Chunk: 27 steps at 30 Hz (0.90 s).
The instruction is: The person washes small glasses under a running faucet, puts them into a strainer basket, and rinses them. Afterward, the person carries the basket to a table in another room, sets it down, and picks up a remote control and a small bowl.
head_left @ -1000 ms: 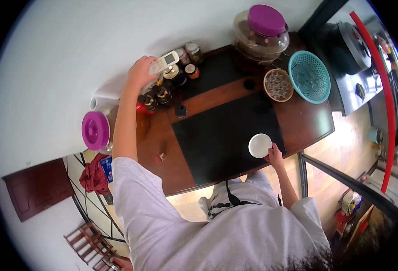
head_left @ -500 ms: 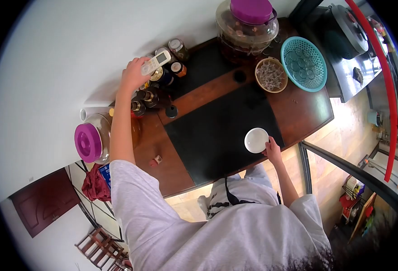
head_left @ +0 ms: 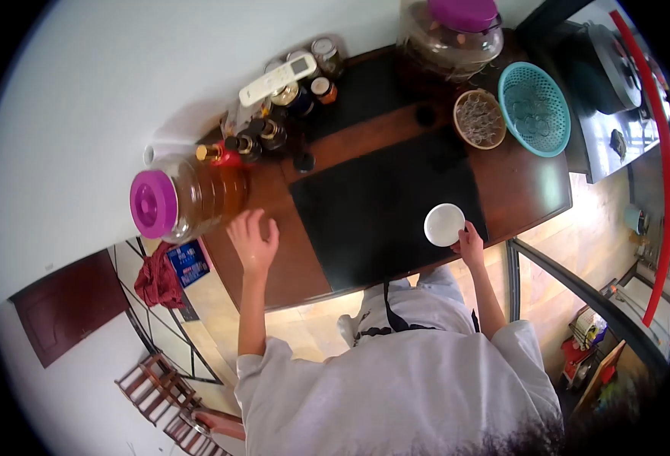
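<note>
My right hand [head_left: 470, 245] grips the rim of a small white bowl [head_left: 444, 225], its open side facing up, at the front right of the desk. My left hand [head_left: 253, 242] is empty, fingers spread, over the brown wood at the desk's left side. Beyond it stands a big glass jar [head_left: 190, 199] with a purple lid and amber liquid. A white remote control [head_left: 278, 80] lies across the tops of jars by the wall. Dark bottles [head_left: 268, 133] and a red bottle with a gold cap [head_left: 217, 153] stand between the remote and the big jar.
On the desk [head_left: 380, 205], a basket of small clear glasses [head_left: 480, 119] sits beside a turquoise colander [head_left: 534, 110]. Behind them is another purple-lidded jar [head_left: 449, 42]. A dark pot [head_left: 601, 68] stands at the far right. Wooden stools [head_left: 156, 387] are at lower left.
My left hand has let go of the remote, which now rests on the jars, and has come back down towards me. The bowl stays in my right hand. The view has shifted slightly.
</note>
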{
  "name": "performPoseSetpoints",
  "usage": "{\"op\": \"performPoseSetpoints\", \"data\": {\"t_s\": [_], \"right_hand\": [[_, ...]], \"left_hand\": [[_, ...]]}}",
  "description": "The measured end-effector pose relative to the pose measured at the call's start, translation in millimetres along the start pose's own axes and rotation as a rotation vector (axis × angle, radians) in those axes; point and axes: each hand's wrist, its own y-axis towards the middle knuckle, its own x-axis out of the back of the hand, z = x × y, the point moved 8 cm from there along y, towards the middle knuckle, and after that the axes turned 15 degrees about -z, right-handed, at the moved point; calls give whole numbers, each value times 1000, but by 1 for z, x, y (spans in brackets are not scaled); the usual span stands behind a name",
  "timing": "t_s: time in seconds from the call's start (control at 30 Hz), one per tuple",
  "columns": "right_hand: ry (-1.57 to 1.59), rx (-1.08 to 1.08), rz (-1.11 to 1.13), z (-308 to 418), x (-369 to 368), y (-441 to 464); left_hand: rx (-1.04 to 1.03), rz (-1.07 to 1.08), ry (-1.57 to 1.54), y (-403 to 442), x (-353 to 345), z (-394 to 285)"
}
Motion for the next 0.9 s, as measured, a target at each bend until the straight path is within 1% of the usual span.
{"op": "performPoseSetpoints", "data": {"t_s": [0.03,0.1,0.13,0.2,0.23,0.3,0.33,0.4,0.5,0.53,0.6,0.63,0.7,0.73,0.8,0.83,0.87,0.9], "right_hand": [[6,-3,-4,-3,-1,-2],[-22,-39,13,-6,-2,-1],[-46,-40,29,-9,-3,0],[-40,-55,47,-14,-6,1],[-18,-65,46,-16,-4,1],[-17,-78,41,-18,-3,-1],[8,-77,37,-16,-3,0],[26,-77,24,-19,-2,2],[-52,19,3,-19,-2,3],[-30,26,0,-14,-4,4],[-43,33,8,-6,-4,-2],[-50,18,-7,-2,-4,-4],[-35,19,-2,2,-3,-4],[-34,12,5,1,-4,-5],[-20,16,12,-4,-5,-3],[-16,16,14,-6,-6,-2],[-5,17,16,-4,-7,-2],[-8,15,7,0,-6,-3]], "left_hand": [[19,17,10,-31,3,7],[131,354,185,-92,-17,34],[146,371,188,-111,-22,44],[402,434,203,-145,-33,82],[410,449,197,-148,-38,93],[596,549,12,-160,-55,108],[599,552,-4,-160,-60,105],[499,506,51,-144,-61,98],[455,498,-4,-114,-59,56],[440,482,4,-96,-57,41],[411,369,-189,-54,-46,1],[398,358,-184,-33,-42,-9],[244,182,-341,25,-23,-39],[236,144,-369,52,-13,-44],[341,83,-391,94,5,-31],[346,50,-371,119,20,-26],[309,-5,-379,139,32,-19],[221,-80,-324,158,44,-12]]}}
